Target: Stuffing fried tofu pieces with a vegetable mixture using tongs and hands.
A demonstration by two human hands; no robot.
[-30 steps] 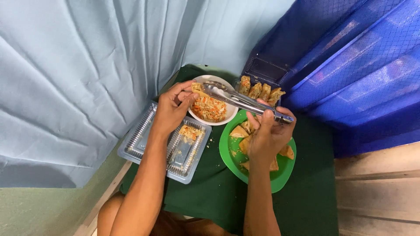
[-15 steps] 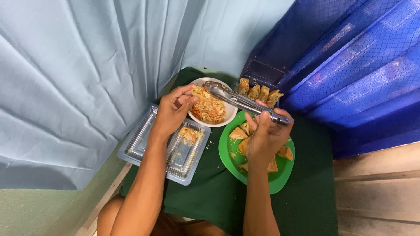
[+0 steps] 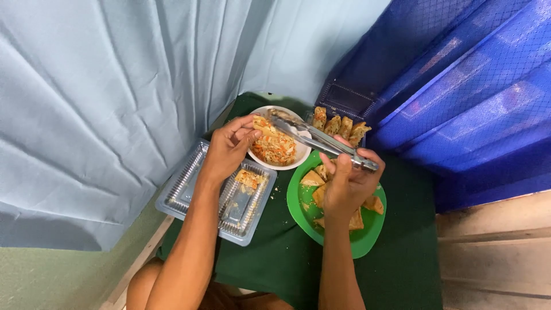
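metal tongs (image 3: 321, 142), gripped in the right hand (image 3: 347, 183), reach with their tips into the white bowl (image 3: 298, 161) of shredded salad. left hand (image 3: 229, 146) pinches a fried piece at that bowl's left rim. just below the bowl lie a clear plastic tray (image 3: 189, 195) and a green plate (image 3: 367, 241) of fried wedges.

Light was soft and even, falling from above and to the left of the left hand (image 3: 229, 150), where the pale curtain (image 3: 109, 97) glowed without glare. Shadows under the right hand (image 3: 344, 186) were faint. The blue crates (image 3: 465, 86) beyond it looked slightly smeared. Focus was sharpest around both hands; edges bowed mildly, and the lower corners lay dimmer.
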